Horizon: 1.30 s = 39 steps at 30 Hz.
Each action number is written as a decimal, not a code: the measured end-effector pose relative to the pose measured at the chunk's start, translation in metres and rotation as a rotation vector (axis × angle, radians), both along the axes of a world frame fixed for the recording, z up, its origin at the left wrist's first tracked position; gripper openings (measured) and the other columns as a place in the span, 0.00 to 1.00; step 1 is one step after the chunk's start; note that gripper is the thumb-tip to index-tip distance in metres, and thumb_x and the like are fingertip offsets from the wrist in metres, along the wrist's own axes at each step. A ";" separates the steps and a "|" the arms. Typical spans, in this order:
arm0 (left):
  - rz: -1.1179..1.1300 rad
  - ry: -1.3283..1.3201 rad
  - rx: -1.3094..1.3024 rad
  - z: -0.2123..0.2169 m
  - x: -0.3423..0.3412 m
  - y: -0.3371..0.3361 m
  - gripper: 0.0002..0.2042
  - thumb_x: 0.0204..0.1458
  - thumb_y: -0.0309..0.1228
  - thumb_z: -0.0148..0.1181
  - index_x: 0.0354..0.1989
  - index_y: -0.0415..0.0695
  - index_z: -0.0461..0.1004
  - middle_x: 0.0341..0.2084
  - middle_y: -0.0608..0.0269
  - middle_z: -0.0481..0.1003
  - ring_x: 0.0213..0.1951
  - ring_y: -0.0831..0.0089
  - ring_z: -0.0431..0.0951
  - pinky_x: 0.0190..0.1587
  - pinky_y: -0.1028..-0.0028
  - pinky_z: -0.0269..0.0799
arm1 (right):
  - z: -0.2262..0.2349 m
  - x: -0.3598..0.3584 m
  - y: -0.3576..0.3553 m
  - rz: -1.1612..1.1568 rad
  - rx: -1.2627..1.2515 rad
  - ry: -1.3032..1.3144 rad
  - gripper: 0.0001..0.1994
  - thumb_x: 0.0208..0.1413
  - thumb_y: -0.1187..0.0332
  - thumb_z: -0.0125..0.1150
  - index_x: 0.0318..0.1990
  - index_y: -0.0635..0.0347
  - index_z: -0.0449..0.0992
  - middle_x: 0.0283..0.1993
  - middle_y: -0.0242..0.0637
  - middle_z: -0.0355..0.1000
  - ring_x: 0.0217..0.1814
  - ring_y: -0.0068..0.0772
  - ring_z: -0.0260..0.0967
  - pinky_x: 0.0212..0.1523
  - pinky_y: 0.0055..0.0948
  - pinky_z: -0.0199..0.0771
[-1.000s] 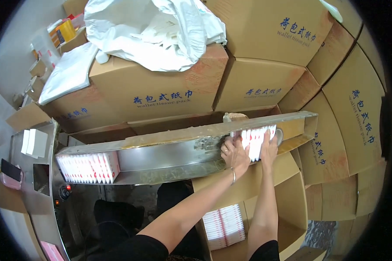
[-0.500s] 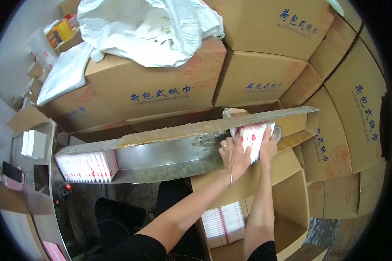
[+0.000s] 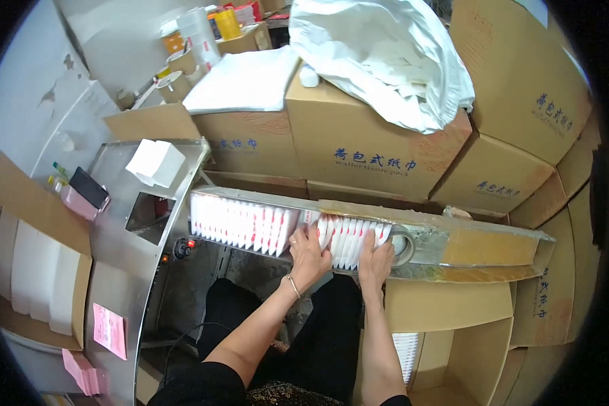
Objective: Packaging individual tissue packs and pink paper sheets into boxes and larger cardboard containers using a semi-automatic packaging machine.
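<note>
Packs (image 3: 347,235) in 1 row, held between left hand (image 3: 309,256) and right hand (image 3: 375,262), inside metal trough (image 3: 426,251)

The hands (image 3: 309,260) are viewed from above and behind by a head-worn fisheye camera, aimed down and forward at close range.

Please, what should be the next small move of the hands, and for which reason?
Probably ease the left hand out, while the right hand steadies the row of tissue packs between them: the left hand seems to stand between that row and the other row at left, keeping them apart.
</note>
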<state>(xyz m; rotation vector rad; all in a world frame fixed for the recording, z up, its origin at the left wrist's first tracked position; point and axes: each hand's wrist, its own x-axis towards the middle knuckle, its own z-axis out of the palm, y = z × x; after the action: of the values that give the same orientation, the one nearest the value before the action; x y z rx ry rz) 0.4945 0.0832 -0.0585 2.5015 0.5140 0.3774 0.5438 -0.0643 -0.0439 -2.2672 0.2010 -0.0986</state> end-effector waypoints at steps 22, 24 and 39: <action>0.030 0.091 -0.307 -0.003 0.013 0.010 0.35 0.36 0.43 0.71 0.56 0.47 0.66 0.52 0.32 0.56 0.54 0.32 0.58 0.54 0.41 0.60 | 0.005 0.014 -0.037 -0.162 -0.068 -0.075 0.35 0.66 0.43 0.40 0.44 0.78 0.72 0.47 0.67 0.70 0.53 0.67 0.67 0.55 0.55 0.63; 0.037 0.060 -0.233 -0.003 0.011 0.005 0.34 0.36 0.41 0.70 0.56 0.47 0.67 0.51 0.31 0.57 0.54 0.32 0.58 0.54 0.41 0.59 | 0.006 0.010 -0.031 -0.175 -0.060 -0.072 0.35 0.66 0.43 0.40 0.45 0.78 0.71 0.49 0.67 0.70 0.54 0.67 0.66 0.56 0.54 0.63; 0.158 0.024 -0.048 0.014 0.009 -0.005 0.30 0.36 0.37 0.69 0.49 0.40 0.66 0.43 0.43 0.69 0.49 0.43 0.67 0.50 0.46 0.63 | -0.006 0.012 -0.026 -0.133 -0.150 0.029 0.37 0.65 0.40 0.40 0.54 0.75 0.68 0.54 0.64 0.69 0.59 0.64 0.65 0.59 0.53 0.61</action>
<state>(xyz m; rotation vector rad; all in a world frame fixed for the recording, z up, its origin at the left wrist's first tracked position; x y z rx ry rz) 0.5038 0.0785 -0.0443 2.4292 0.7247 0.3906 0.5562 -0.0900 -0.0494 -2.4046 0.3711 -0.1549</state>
